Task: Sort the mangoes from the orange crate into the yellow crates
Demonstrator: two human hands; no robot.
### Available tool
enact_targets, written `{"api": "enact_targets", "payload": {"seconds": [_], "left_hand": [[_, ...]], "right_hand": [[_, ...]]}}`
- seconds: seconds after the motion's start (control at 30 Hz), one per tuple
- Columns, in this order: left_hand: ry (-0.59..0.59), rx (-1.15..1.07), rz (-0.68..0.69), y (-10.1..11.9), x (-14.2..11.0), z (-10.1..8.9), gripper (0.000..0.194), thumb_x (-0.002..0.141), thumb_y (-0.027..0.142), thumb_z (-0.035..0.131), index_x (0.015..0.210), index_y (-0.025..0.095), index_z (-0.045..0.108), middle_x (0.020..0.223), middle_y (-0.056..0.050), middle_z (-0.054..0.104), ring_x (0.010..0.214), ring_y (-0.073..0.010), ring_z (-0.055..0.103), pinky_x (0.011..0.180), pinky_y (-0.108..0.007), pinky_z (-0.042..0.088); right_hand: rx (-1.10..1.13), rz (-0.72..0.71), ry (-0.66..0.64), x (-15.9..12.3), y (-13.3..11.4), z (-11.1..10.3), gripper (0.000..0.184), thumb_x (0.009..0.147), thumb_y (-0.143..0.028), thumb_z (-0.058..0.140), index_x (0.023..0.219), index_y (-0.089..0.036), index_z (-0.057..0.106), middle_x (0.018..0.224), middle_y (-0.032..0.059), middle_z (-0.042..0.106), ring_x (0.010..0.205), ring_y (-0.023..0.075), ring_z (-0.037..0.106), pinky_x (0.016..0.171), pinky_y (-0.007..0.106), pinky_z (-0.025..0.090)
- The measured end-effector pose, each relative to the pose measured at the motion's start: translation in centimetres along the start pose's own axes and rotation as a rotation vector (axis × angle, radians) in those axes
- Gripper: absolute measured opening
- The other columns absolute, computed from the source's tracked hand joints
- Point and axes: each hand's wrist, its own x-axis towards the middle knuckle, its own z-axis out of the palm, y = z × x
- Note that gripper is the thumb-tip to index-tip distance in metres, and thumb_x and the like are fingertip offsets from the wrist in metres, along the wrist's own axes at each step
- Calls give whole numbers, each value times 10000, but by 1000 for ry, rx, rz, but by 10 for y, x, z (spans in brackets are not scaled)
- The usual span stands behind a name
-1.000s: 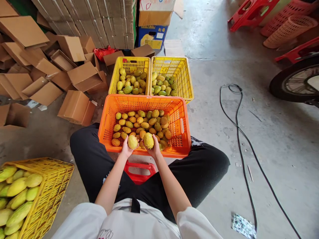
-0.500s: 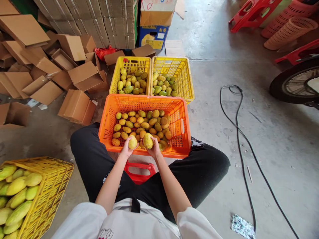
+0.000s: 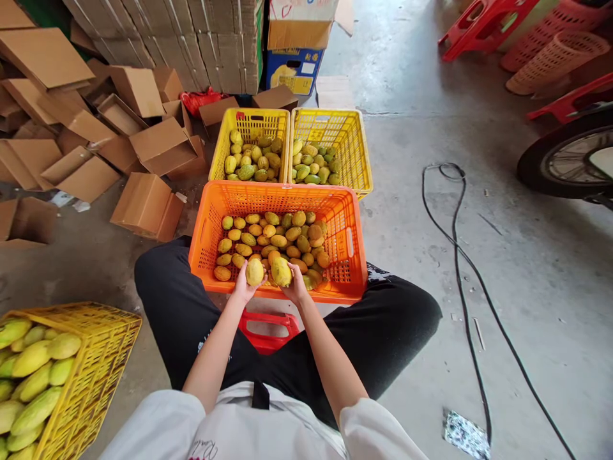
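My left hand is closed around a pale yellow oval fruit over the near edge of the orange crate. Beside it, my right hand grips another yellow oval fruit with greenish patches, tilted toward the left. The two held fruits are close together but apart. Below them, many smaller orange-yellow and greenish oval fruits lie on the crate's bottom, more loosely at left and piled at right. My fingers are partly hidden behind the fruits.
Behind the orange crate stand two yellow crates with more fruit. A yellow crate of larger yellow-green fruits is at lower left. Cardboard boxes lie scattered at left. A black cable and a motorbike wheel are at right.
The fruit in my right hand has turned and shifted slightly left, closer to the other one. The left-hand fruit has rotated a little. Both hands keep their hold.
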Motion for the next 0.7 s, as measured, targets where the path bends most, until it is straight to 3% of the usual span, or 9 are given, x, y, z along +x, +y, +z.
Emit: {"api": "enact_targets", "payload": {"seconds": [0.2,0.33,0.47,0.57,0.7], "left_hand": [[33,-5,19,1,-2,4,338,996,444,528,1077,167,704,837,-87,744,749,-193,707,680,-299,593],[13,42,59,0,-2,3,299,912,454,670,1019,176,685,847,-70,734,737,-175,688,652,-280,576],[6,96,125,-5,0,-1,254,784,307,809,945,185,655,885,-51,735,774,-160,692,706,-275,576],[7,111,159,-7,2,-3,244,763,273,813,925,191,651,885,-41,727,808,-161,698,760,-286,583],[119,78,118,-4,1,0,178,823,288,750,956,193,678,844,-38,704,808,-179,691,769,-297,588]], "right_hand": [[47,5,11,4,0,-3,233,817,-430,639,891,-222,714,795,59,787,946,293,771,751,403,649],[29,-28,20,3,0,-4,305,843,-502,696,954,-219,719,847,61,794,959,286,769,752,393,655],[-36,-79,-17,3,5,-3,306,792,-451,802,983,-236,700,868,39,786,966,266,761,781,381,654],[-90,-126,-47,4,9,-3,349,735,-396,848,1013,-248,698,889,26,784,989,264,755,814,381,652],[-82,-68,-48,4,8,-4,323,759,-434,792,999,-239,695,892,53,783,1031,294,754,826,416,654]]}}
